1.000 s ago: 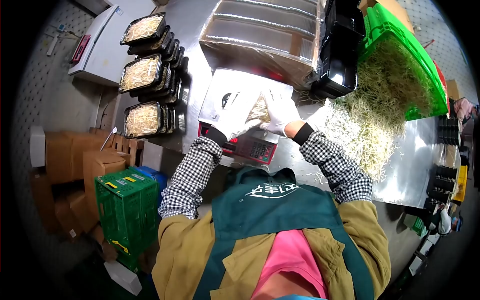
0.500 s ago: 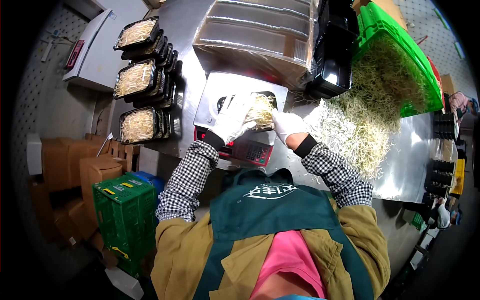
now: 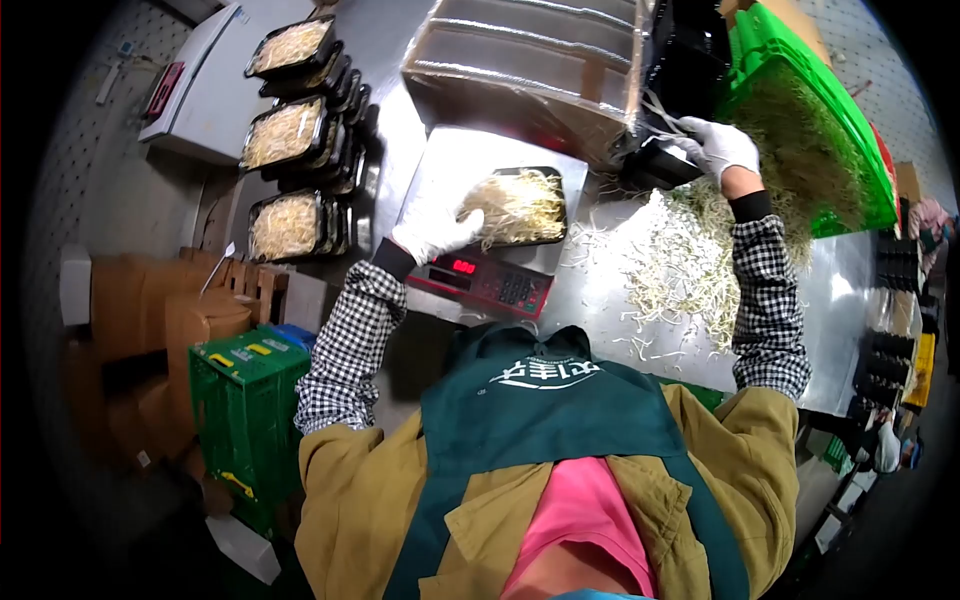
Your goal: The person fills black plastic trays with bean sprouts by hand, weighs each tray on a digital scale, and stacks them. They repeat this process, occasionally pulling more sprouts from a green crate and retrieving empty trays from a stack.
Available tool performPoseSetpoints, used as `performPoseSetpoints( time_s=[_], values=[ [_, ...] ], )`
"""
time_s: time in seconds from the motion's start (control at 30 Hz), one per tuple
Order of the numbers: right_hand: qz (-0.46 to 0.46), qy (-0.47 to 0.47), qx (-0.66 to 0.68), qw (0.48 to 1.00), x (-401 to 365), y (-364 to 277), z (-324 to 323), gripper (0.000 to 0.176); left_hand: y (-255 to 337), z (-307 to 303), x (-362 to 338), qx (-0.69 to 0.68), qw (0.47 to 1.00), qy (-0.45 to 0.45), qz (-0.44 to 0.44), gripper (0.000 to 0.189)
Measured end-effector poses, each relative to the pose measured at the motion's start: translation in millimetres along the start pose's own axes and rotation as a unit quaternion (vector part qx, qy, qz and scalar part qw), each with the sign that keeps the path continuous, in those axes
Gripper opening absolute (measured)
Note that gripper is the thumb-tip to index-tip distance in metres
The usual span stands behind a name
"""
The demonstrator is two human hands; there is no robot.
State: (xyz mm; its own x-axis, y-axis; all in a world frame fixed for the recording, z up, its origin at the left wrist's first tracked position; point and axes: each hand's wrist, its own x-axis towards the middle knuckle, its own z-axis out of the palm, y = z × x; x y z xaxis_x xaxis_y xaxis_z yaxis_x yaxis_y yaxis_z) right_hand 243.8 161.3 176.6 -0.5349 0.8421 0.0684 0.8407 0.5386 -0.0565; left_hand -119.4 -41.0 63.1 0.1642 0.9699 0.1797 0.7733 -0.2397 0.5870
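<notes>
- Head view, surface: steel table (image 3: 600, 310) with a scale (image 3: 470, 170) near its middle, red digits lit on the front panel.
- On the scale's platform: black tray of sprouts (image 3: 517, 207), filled and lying flat.
- Left hand (image 3: 432, 228), white-gloved, fingers loosely spread, resting against that tray's left edge and gripping nothing.
- Right hand (image 3: 717, 146), white-gloved, stretched out right of and behind the scale, fingers bent at the rim of an empty black tray (image 3: 652, 163); firm grip or mere touch, impossible to tell.
- Right of the scale: loose sprouts (image 3: 685, 265) strewn over the bare steel, below the mouth of a tilted green crate (image 3: 775, 45) heaped with more.
- Behind the scale: plastic-wrapped carton (image 3: 530, 60), and just beside it a stack of empty trays (image 3: 695, 55).
- Left of the scale: three stacks of filled trays (image 3: 285, 132) in a row along the table's edge.
- Room, further left of the scale: white cabinet (image 3: 200, 85) against a pale wall, cardboard boxes (image 3: 200, 320) on the floor, a floor crate (image 3: 245, 405) in green beside them.
- Far right of the scale: more dark trays (image 3: 888, 350) at the table's end.
</notes>
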Motion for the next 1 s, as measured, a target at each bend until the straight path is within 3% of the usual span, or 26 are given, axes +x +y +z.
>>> performPoseSetpoints(
  time_s=[0.03, 0.1, 0.17, 0.23, 0.3, 0.33, 0.37, 0.43, 0.47, 0.5, 0.57, 0.63, 0.7, 0.73, 0.77, 0.83, 0.93, 1.0],
  values=[
    [0.043, -0.031, -0.108, 0.993, 3.5, -6.8, -3.0, 0.035, -3.2, -9.4, 0.0, -0.021, 0.999, 0.014, -0.036, 0.054],
    [0.005, -0.026, -0.079, 0.997, 8.7, -24.4, 16.8, 0.042, -5.8, -18.0, 2.0, 0.011, 0.998, 0.05, -0.044, 0.047],
    [-0.051, -0.03, 0.055, 0.997, 7.0, -68.2, 48.6, 0.046, -3.7, -13.3, 4.5, 0.011, 0.997, 0.032, -0.062, 0.059],
    [-0.151, 0.049, 0.155, 0.975, 5.1, -106.4, 110.8, 0.051, 6.7, 4.2, 4.7, 0.0, 0.996, -0.021, -0.087, 0.09],
    [-0.176, 0.037, 0.234, 0.955, 1.0, -143.3, 154.2, 0.052, -8.3, 51.1, -4.1, 0.128, 0.991, 0.033, -0.03, 0.103],
    [-0.156, 0.016, 0.204, 0.966, -9.9, -160.1, 161.4, 0.051, -3.2, 54.7, -2.7, 0.095, 0.994, 0.006, -0.059, 0.109],
    [-0.135, -0.004, 0.172, 0.976, -21.7, -174.0, 165.2, 0.05, -6.8, 59.3, 0.6, 0.053, 0.997, 0.004, -0.051, 0.107],
    [-0.184, 0.005, 0.192, 0.964, -33.2, -188.1, 175.2, 0.049, -13.3, 67.3, -1.9, 0.015, 0.999, -0.004, -0.033, 0.103],
    [-0.221, 0.098, 0.158, 0.958, -44.2, -189.7, 197.1, 0.045, -18.7, 72.0, -2.6, 0.014, 0.999, 0.028, 0.023, 0.097],
    [-0.202, 0.066, 0.185, 0.959, -44.6, -193.6, 193.1, 0.043, -14.3, 67.8, -2.5, 0.037, 0.995, 0.049, 0.075, 0.089],
    [-0.231, 0.039, 0.189, 0.954, -39.9, -185.3, 181.1, 0.043, -16.1, 69.3, -3.6, 0.055, 0.996, 0.028, 0.065, 0.086],
    [-0.211, -0.174, 0.159, 0.949, -22.0, -179.6, 123.4, 0.049, -5.1, 64.7, 1.3, 0.065, 0.997, 0.008, 0.041, 0.085],
    [-0.297, 0.009, 0.202, 0.933, -20.4, -156.1, 123.5, 0.059, 2.7, 58.2, 8.7, 0.106, 0.994, -0.01, 0.039, 0.084],
    [-0.291, -0.023, 0.164, 0.942, -18.3, -147.9, 117.6, 0.068, 6.4, 57.3, 9.4, 0.139, 0.989, -0.016, 0.043, 0.084],
    [-0.244, -0.096, 0.109, 0.959, -18.6, -141.8, 112.1, 0.059, 8.6, 57.7, 9.2, 0.172, 0.984, -0.023, 0.046, 0.084],
    [-0.262, -0.045, 0.087, 0.96, -14.7, -138.9, 121.2, 0.061, 8.8, 58.1, 9.1, 0.192, 0.98, -0.037, 0.045, 0.083],
    [-0.147, -0.154, 0.058, 0.975, -13.4, -154.5, 111.1, 0.033, 9.7, 57.7, 8.3, 0.204, 0.977, -0.042, 0.044, 0.082],
    [-0.184, -0.129, 0.035, 0.974, -13.8, -147.5, 125.2, 0.027, 5.4, 60.6, 6.2, 0.195, 0.979, -0.036, 0.051, 0.082]
  ],
)
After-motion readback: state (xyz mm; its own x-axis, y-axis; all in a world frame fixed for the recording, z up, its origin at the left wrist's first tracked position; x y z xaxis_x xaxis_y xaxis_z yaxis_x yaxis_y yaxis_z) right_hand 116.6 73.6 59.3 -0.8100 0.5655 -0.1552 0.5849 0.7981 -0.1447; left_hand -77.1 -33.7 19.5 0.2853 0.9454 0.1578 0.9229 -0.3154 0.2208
